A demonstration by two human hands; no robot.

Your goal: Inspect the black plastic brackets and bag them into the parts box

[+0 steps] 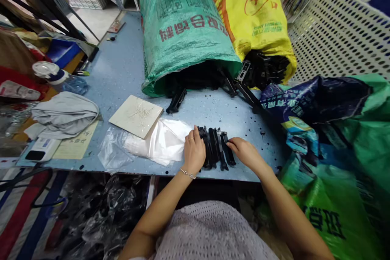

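Parts [215, 146], black and narrow, lie side by side in a row near the front edge of the blue surface [100, 73], directly before you. Your left grip [195, 152] borders the row's left end, fingers pointing away from you along the outermost piece; its underside is hidden, so how far it closes cannot be told. Your right grip [246, 152] meets the row's right end, thumb and forefinger close together at the last piece; whether they pinch it cannot be told. A bracelet [188, 173] circles your left wrist.

Left of the row: white plastic [167, 140] beside your left grip, with a square board [134, 115] lying partly over it. Farther left: a grey cloth [65, 113], with a bottle [57, 76] behind it.

Beyond the row: a green sack [185, 28], mouth towards you, dark contents inside; one loose piece [176, 100] lies just before the mouth. A yellow sack [250, 12] stands beside it, black pieces showing at its opening.
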